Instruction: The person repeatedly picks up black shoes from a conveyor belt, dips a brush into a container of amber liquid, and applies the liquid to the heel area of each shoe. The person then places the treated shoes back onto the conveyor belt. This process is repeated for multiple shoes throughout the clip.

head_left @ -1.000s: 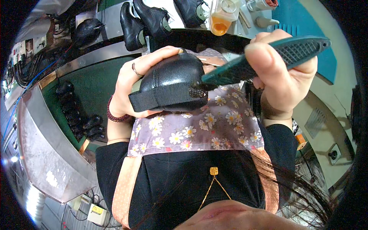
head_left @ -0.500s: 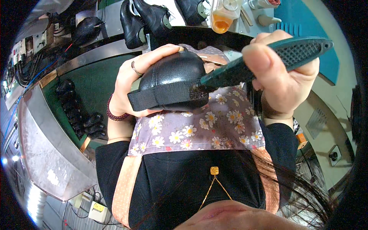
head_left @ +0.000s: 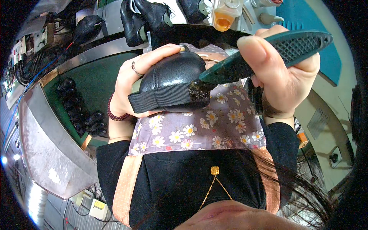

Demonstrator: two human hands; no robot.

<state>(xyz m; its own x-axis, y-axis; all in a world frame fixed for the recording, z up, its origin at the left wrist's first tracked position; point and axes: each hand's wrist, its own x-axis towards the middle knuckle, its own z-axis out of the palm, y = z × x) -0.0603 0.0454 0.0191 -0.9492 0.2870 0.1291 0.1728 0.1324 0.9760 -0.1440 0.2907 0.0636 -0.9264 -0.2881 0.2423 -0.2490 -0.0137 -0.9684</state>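
Observation:
My left hand (head_left: 134, 71) is wrapped round a black leather shoe upper (head_left: 165, 73), thumb beneath and fingers over the far side. A wide ribbed black strap (head_left: 161, 97) runs across the upper's near face, with a loop standing out at its left. In my right hand (head_left: 280, 69) is a brush with a textured dark green handle (head_left: 289, 48), pinched between thumb and fingers. Its dark tip touches or lies just over the strap's right end, where the surface looks wet. The bristles are mostly hidden by the handle.
Finished-looking black shoes (head_left: 153, 17) stand on the far bench, beside a plastic container of orange liquid (head_left: 224, 17). Several dark shoe pieces (head_left: 71, 101) lie on the green surface to my left. A metal chute-like panel (head_left: 53, 142) stands at lower left.
The brush handle has tilted and shifted slightly, its tip drawing left along the strap's right end. The shoe upper and my left hand have barely moved.

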